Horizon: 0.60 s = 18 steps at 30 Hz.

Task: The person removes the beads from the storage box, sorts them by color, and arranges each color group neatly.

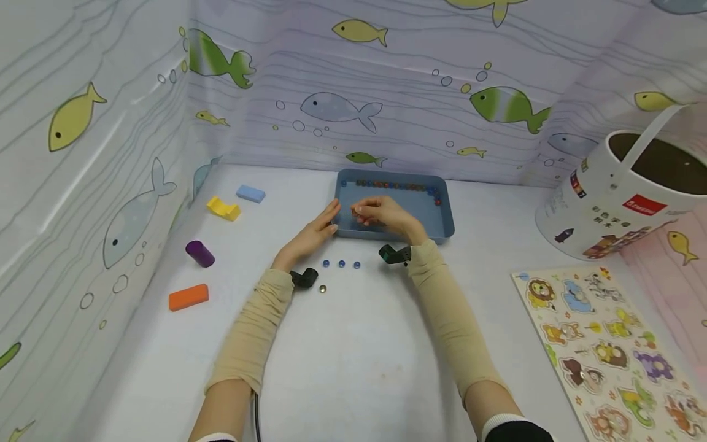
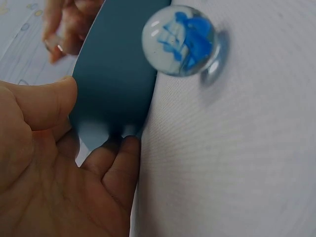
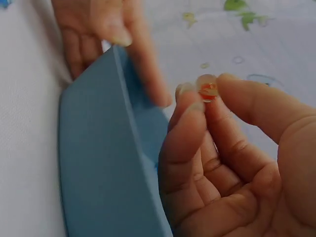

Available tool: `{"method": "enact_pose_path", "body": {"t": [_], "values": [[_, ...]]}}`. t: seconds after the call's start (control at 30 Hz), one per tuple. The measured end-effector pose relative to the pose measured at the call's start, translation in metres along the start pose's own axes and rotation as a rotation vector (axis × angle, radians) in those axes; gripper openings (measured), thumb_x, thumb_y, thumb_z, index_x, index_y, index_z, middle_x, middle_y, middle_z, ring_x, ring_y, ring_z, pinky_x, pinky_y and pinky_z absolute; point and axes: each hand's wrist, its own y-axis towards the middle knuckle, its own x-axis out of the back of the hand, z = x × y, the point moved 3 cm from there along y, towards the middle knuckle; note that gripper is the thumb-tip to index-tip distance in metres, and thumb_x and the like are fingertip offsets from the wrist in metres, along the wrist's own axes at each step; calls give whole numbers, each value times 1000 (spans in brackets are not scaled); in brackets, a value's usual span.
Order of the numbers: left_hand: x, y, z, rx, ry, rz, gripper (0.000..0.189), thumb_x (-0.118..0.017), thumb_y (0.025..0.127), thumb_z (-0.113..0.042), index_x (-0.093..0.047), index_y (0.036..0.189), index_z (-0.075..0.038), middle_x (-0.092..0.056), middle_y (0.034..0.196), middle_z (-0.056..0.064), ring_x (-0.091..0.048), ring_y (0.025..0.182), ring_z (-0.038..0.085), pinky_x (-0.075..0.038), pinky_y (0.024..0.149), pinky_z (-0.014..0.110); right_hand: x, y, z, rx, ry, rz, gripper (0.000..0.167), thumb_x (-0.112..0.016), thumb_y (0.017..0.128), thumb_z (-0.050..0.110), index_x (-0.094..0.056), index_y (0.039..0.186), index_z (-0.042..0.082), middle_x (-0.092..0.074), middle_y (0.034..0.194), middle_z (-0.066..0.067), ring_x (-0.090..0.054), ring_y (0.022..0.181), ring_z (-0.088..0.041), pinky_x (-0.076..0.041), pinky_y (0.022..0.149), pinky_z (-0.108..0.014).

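Note:
My right hand [image 1: 383,215] is over the blue-grey tray [image 1: 428,222], pinching a clear glass marble with an orange swirl [image 3: 208,89] between thumb and fingertips. At the tray's near left corner, my left hand [image 1: 310,236] holds the wall. Its thumb is at the rim, one finger reaches over the edge, and the others bend against the outside. Inside the tray, a row of marbles [image 1: 389,185] lines the far wall and turns down the right side. In front of it lie three blue-swirled marbles [image 1: 342,264] and one brownish marble [image 1: 323,288].
To the left are a blue block [image 1: 251,194], a yellow curved block [image 1: 223,209], a purple cylinder [image 1: 200,253] and an orange block [image 1: 188,298]. On the right stand a white bucket [image 1: 574,209] and an animal puzzle board [image 1: 602,350]. A fish-print curtain [image 1: 409,80] hangs behind.

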Motion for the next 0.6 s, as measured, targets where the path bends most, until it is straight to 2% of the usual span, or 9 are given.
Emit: {"method": "enact_pose_path", "body": {"t": [0.13, 0.23, 0.37, 0.47, 0.6], "values": [[1, 1, -1, 2, 0, 0, 56, -37, 105, -17, -14, 156, -9, 2, 165, -1, -1, 153, 23, -5, 125, 45, -1, -21, 4, 42, 18, 49, 39, -49, 102, 14, -51, 130, -14, -66, 97, -3, -58, 76, -9, -51, 69, -21], [1, 0, -1, 0, 3, 2, 56, -36, 105, -17, -14, 156, -9, 2, 165, -1, -2, 153, 23, -6, 125, 45, -11, -38, 3, 73, -29, 122, 39, -50, 101, 12, -51, 127, -17, -66, 98, -14, -59, 75, -12, -52, 70, -27], [2, -1, -2, -6, 4, 6, 56, -36, 105, -17, -14, 156, -9, 2, 165, 0, -1, 153, 25, -6, 125, 46, -34, -59, -3, 97, -119, 217, 33, -55, 97, 8, -56, 122, -14, -62, 109, -29, -59, 80, -22, -53, 72, -34], [2, -1, -2, -9, 1, 8, 56, -36, 105, -17, -13, 156, -8, 3, 165, 1, 0, 153, 25, -4, 125, 47, -51, -69, -11, 91, -162, 261, 27, -59, 93, 3, -60, 117, -9, -64, 109, -25, -60, 79, -23, -52, 68, -32], [1, 0, -2, -9, -10, 7, 56, -37, 105, -17, -13, 156, -8, 2, 165, 1, 0, 153, 25, -5, 125, 47, -72, -78, -28, 72, -208, 279, 21, -64, 90, 2, -64, 111, -4, -69, 95, -13, -60, 68, -16, -50, 59, -26]]}}
